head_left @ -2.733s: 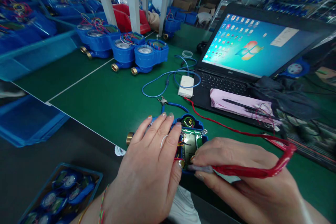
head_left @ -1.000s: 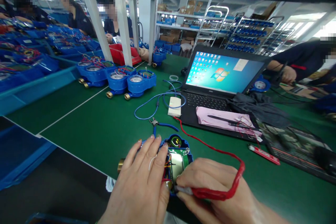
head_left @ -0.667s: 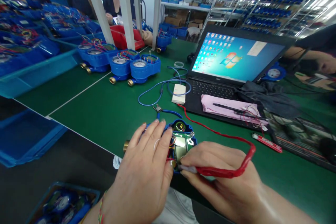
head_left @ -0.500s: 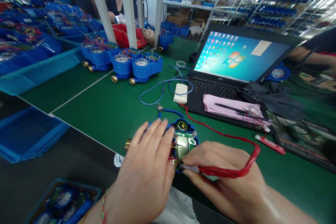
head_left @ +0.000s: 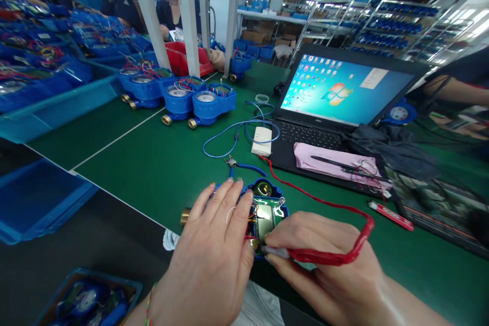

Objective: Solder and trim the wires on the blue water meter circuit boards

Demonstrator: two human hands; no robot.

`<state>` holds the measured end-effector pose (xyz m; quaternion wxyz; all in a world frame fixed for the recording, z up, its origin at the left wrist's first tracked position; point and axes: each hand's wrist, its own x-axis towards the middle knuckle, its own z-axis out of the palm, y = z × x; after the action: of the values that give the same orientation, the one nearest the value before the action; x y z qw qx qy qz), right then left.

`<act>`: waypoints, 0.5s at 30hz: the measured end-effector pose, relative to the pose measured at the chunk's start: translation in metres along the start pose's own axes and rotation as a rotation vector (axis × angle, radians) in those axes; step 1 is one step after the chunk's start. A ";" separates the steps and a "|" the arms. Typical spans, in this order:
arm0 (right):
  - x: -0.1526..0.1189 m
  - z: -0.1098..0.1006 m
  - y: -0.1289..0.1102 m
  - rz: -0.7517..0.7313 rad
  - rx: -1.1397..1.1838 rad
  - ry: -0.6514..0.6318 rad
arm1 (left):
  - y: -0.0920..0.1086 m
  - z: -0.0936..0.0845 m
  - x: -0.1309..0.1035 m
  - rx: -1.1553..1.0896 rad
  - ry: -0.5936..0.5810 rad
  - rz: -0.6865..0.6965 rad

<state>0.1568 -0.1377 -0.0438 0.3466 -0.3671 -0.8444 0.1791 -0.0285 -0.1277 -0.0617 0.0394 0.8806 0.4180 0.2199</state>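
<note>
A blue water meter (head_left: 283,214) with an exposed green circuit board and small display lies on the green table in front of me. My left hand (head_left: 214,244) covers its left part, fingers over the far side and thumb near the close edge; a brass fitting (head_left: 185,217) sticks out at the left. Pinched in my right hand (head_left: 328,265) is a grey-tipped probe (head_left: 278,252) on a red-wrapped cable (head_left: 324,257). Its tip is at the board's near edge; exact contact is hard to see. Blue-handled cutting pliers (head_left: 248,167) lie just beyond the meter.
The red cable runs to a white box (head_left: 262,140) beside a laptop (head_left: 344,97). A pink cloth (head_left: 332,160) lies on the laptop, and a red-and-white marker (head_left: 391,215) to its right. More blue meters (head_left: 214,104) stand far left, near a blue crate (head_left: 61,109). Co-workers sit beyond.
The camera view has shifted slightly. Both hands keep their places on the meter and probe, and the probe tip remains at the board's near edge.
</note>
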 end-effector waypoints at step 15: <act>0.000 0.002 0.001 -0.031 0.022 0.025 | -0.002 0.000 0.003 0.136 0.056 0.094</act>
<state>0.1560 -0.1373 -0.0461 0.3638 -0.3522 -0.8437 0.1784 -0.0282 -0.1238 -0.0611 -0.0427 0.8934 0.3912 0.2169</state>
